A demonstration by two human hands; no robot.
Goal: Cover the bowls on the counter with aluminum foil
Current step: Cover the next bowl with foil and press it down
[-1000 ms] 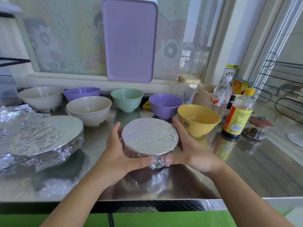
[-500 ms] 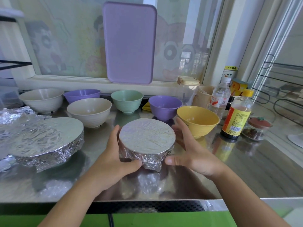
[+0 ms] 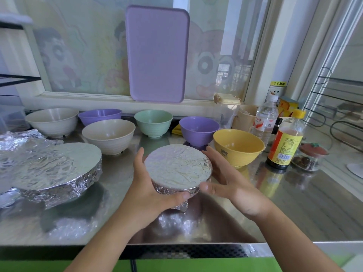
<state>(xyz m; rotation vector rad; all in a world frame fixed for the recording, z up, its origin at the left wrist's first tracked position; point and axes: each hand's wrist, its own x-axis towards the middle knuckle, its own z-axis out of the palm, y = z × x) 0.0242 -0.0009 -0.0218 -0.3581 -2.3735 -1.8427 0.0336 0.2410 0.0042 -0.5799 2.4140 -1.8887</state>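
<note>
Two hands frame a foil-covered bowl [image 3: 177, 171] near the front edge of a steel table [image 3: 294, 213]. The left hand [image 3: 149, 185] grips the bowl's left side, thumb curled under its near rim; the right hand [image 3: 233, 185] stands just off the right side, fingers straight and spread, apparently not touching the foil. To the left sits a larger foil-wrapped dish [image 3: 51, 171] beside loose crumpled foil [image 3: 17, 138]. Just beyond the right hand stands an uncovered yellow bowl [image 3: 238, 147], with a sauce bottle [image 3: 285, 142] and a water bottle [image 3: 265, 120] to its right. Farther back, two cream bowls [image 3: 109, 136] [image 3: 53, 121], two purple bowls [image 3: 199, 129] [image 3: 100, 115] and a green bowl [image 3: 153, 122] line the window sill, all open. A purple tray [image 3: 157, 54] leans against the window.
</note>
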